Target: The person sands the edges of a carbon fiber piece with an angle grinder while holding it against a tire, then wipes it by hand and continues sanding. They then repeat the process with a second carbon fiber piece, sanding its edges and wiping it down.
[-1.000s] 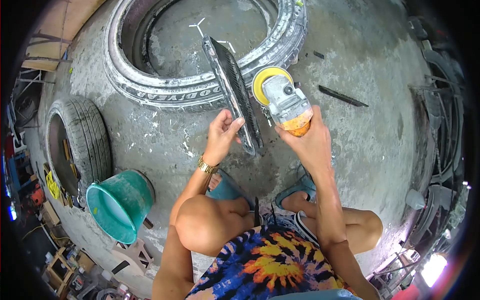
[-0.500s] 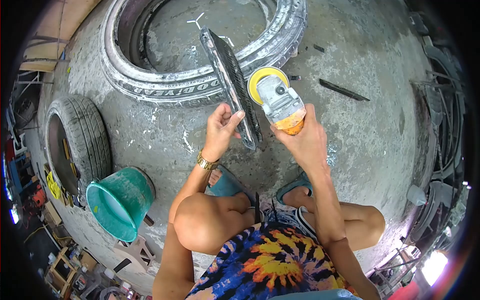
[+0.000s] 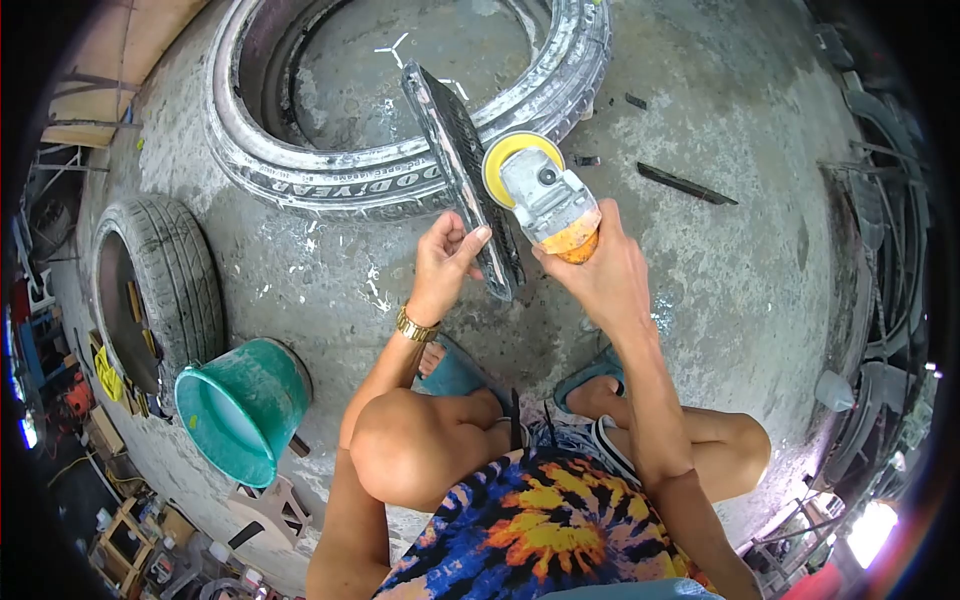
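Your left hand (image 3: 445,262) pinches the long black textured bar (image 3: 464,180) over the near edge of the large dusty black rubber tyre (image 3: 290,172); your right hand (image 3: 608,272) wraps the grey-and-orange grinder (image 3: 550,205). Its round yellow disc (image 3: 495,172) has shifted closer to the bar: working range, contact unclear.

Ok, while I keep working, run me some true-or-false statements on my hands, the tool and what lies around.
1. The left hand holds the long black piece. True.
2. The right hand is empty. False: it grips the power tool.
3. The tool's pad is blue. False: it is yellow.
4. The large tyre lies on its side. True.
5. The green bucket is on the person's right. False: it is on the left, beside the smaller tyre.
6. A narrow dark strip lies on the person's right. True.
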Tool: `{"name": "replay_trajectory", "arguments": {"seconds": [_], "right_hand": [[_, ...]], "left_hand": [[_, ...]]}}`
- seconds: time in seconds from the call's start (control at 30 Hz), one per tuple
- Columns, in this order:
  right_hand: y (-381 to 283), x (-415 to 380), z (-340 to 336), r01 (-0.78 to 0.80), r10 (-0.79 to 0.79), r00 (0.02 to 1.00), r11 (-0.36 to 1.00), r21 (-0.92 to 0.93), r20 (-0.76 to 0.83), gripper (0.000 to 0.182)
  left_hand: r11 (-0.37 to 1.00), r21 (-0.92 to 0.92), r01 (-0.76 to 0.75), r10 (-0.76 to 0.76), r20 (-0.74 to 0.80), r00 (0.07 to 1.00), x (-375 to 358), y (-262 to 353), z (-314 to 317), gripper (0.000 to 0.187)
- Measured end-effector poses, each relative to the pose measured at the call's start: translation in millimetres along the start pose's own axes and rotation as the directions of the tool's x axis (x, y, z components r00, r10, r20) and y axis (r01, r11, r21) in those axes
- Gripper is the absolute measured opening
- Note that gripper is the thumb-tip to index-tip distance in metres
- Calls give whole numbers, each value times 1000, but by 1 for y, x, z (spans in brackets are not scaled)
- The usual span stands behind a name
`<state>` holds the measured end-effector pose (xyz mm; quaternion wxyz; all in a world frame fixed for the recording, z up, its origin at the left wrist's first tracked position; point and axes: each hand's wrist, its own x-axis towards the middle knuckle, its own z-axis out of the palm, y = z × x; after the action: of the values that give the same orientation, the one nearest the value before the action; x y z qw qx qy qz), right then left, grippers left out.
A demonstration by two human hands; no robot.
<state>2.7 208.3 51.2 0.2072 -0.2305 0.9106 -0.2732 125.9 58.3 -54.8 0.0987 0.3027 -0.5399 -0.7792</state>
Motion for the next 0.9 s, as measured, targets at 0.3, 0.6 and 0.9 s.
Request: {"name": "replay_trajectory", "arguments": {"seconds": [0.3, 0.6, 0.9], "right_hand": [[2, 7, 3, 47, -49, 998, 998, -42, -28, 56], [1, 4, 0, 20, -23, 999, 997, -74, -48, 54], [-5, 8, 2, 10, -14, 998, 997, -70, -54, 54]], "left_hand": [[1000, -8, -2, 2, 15, 1000, 3, -9, -4, 24], [1000, -3, 2, -2, 19, 1000, 3, -9, -4, 20], [1000, 21, 11, -11, 2, 1000, 3, -6, 0, 28]]}}
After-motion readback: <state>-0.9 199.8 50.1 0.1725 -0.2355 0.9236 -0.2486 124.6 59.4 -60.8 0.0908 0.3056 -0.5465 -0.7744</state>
